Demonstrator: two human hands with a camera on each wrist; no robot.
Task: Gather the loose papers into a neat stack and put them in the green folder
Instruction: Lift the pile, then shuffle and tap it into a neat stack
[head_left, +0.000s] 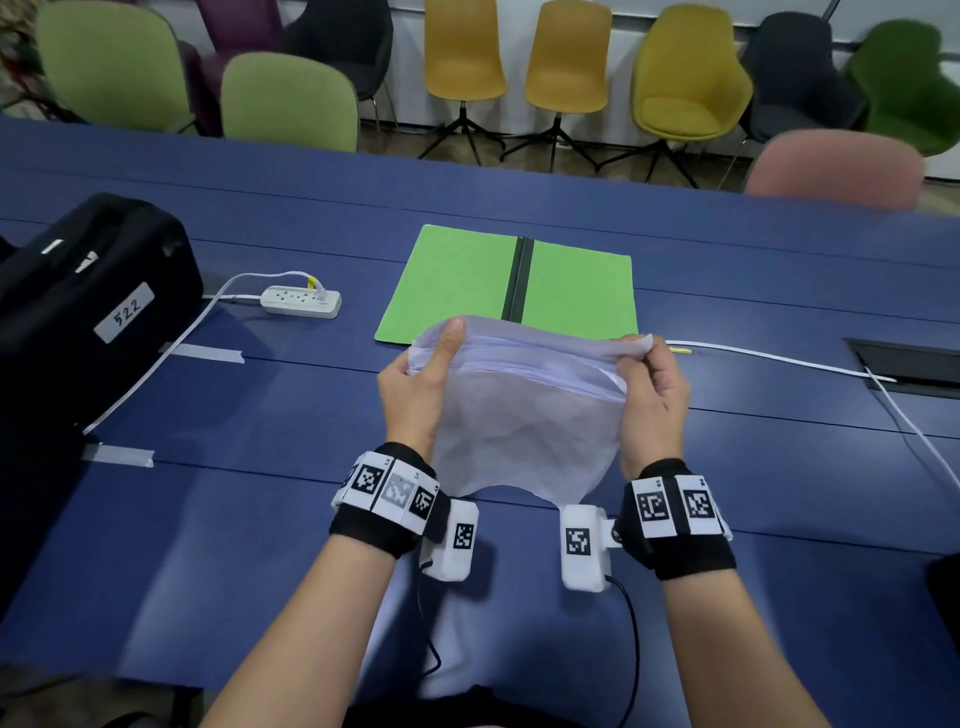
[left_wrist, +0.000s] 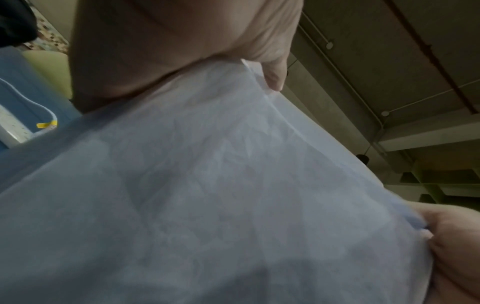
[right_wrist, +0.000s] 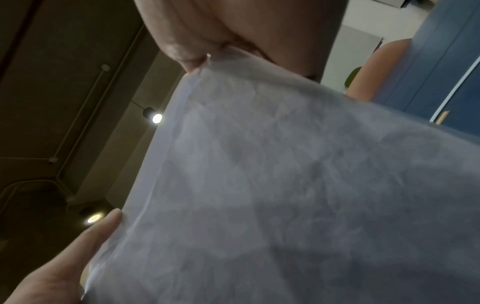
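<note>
The left hand (head_left: 415, 384) grips the left edge of the stack of papers (head_left: 524, 410), its thumb laid up the near face and its fingers (left_wrist: 275, 76) hidden behind in the head view; only one fingertip shows over the edge in the left wrist view. The right hand (head_left: 652, 395) pinches the stack's upper right corner, thumb toward the near side and fingers (head_left: 636, 345) curled over the top edge. The one stack is held up off the counter (head_left: 779, 291), standing roughly on end between the two hands and bowed, its top edges fanned slightly and running left to right; the sheets cannot be counted. Its lower edge hangs near the wrists, just above the counter. Just beyond the stack lies one green folder (head_left: 457, 280), open flat with two green covers either side of a dark spine, the spine running near to far. Left of the folder sits one white power strip (head_left: 301, 301) with a cable, and farther left one black bag (head_left: 93, 291) labelled 522. Another white cable (head_left: 769, 356) runs off to the right. Chairs (head_left: 566, 57) stand along the far side.
</note>
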